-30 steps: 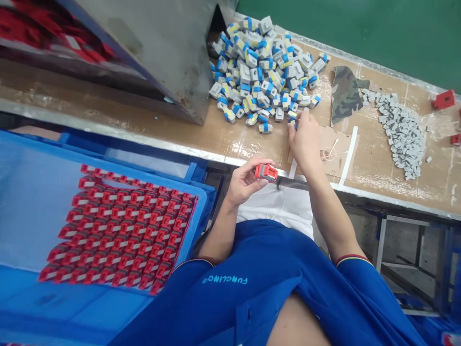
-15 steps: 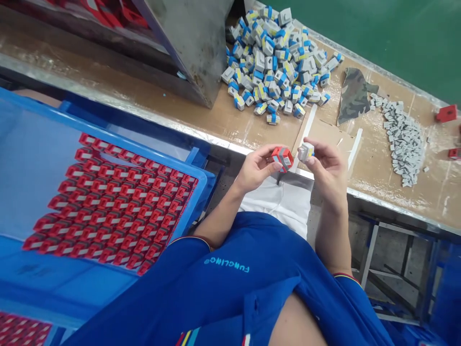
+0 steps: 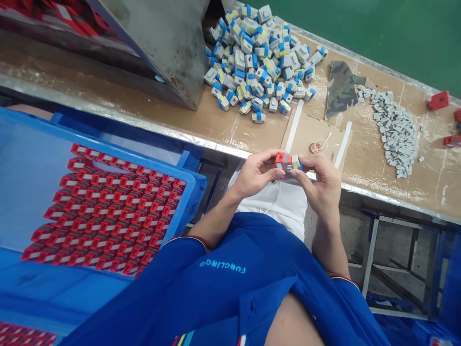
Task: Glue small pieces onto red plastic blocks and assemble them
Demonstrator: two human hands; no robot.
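Between thumb and fingers, my left hand (image 3: 255, 174) grips a red plastic block with a grey band (image 3: 281, 163), held over my lap near the table edge. My right hand (image 3: 320, 180) pinches a small grey block with blue and yellow bands (image 3: 296, 162). The grey block meets the red block's right end; whether it sits inside cannot be made out. Beyond the hands lies a heap of like grey, blue and yellow blocks (image 3: 255, 62). Farther right spreads a pile of small grey pieces (image 3: 396, 129).
At left, a blue tray (image 3: 200, 185) holds rows of red blocks (image 3: 108, 206). A metal bin (image 3: 158, 43) stands on the cardboard-covered table (image 3: 216, 129). A camouflage scrap (image 3: 340, 89), a small ring-shaped item (image 3: 316, 147) and a few red parts (image 3: 438, 100) lie on it. A metal-framed stool (image 3: 370, 254) stands right.
My right hand has moved left and brought the grey block against the red block. The ring-shaped item on the cardboard has come into sight. The view has shifted slightly.
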